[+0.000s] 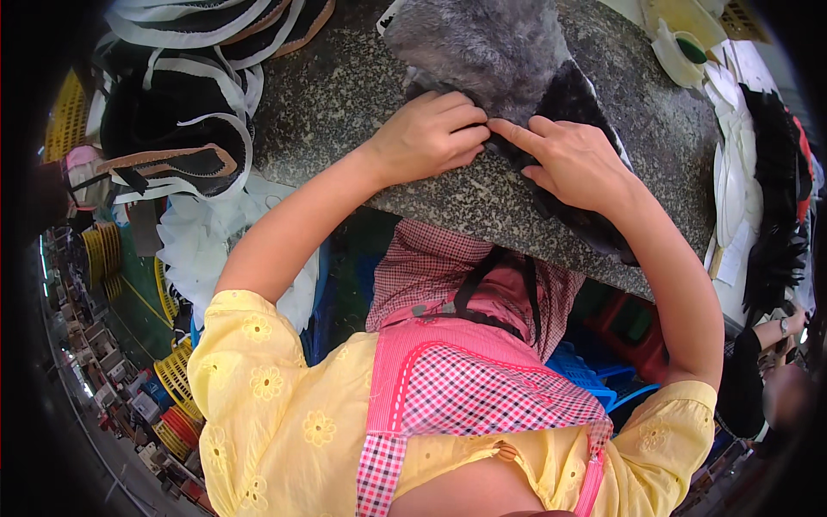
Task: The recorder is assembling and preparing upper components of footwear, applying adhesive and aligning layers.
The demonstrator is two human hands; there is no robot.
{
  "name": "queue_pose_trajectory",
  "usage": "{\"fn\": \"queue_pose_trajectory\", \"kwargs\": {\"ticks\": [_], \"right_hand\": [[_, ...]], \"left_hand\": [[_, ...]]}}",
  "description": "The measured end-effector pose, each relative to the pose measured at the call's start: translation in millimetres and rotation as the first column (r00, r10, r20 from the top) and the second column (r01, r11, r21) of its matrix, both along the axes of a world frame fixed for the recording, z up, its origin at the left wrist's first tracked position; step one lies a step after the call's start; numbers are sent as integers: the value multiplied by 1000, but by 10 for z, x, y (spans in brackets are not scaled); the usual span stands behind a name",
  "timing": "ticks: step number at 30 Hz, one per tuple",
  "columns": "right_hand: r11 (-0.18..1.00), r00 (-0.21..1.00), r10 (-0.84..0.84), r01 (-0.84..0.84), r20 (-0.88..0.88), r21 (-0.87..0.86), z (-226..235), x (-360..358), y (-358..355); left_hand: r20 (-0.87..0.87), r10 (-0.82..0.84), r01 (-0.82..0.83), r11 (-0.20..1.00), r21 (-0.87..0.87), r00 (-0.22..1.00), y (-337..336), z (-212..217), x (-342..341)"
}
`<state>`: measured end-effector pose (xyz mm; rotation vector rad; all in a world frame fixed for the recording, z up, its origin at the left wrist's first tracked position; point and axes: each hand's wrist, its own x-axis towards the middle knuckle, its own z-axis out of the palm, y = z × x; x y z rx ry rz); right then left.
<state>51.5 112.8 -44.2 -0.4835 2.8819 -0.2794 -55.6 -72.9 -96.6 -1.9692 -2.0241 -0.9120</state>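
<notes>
A piece of grey fur (482, 56) lies on the speckled stone table in front of me, with a darker black furry part (579, 102) to its right and below. My left hand (431, 138) is closed, its curled fingers pinching the near edge of the fur piece. Almost meeting it, my right hand (575, 162) has its index finger stretched along the same edge. The right thumb and other fingers bend over the black part, which hangs toward the table's near edge. Whatever lies between the fingertips is too small to make out.
Black pieces with white and tan edging strips (194, 86) are heaped at the left. White scalloped material (202, 246) hangs below them. White pieces (732, 164) and black furry pieces (767, 207) line the right side. Blue (586, 370) and red stools (627, 323) stand under the table. Another person's arm (775, 332) shows at far right.
</notes>
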Motion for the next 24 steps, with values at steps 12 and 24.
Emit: {"fn": "queue_pose_trajectory", "kwargs": {"ticks": [12,24], "right_hand": [[998,994,-10,2,-111,-68,-93,62,9],[977,960,-172,137,-221,-164,-119,216,-86]], "left_hand": [[280,29,-31,1000,2,960,-51,-44,25],[318,28,-33,999,10,948,-69,-11,23]]}}
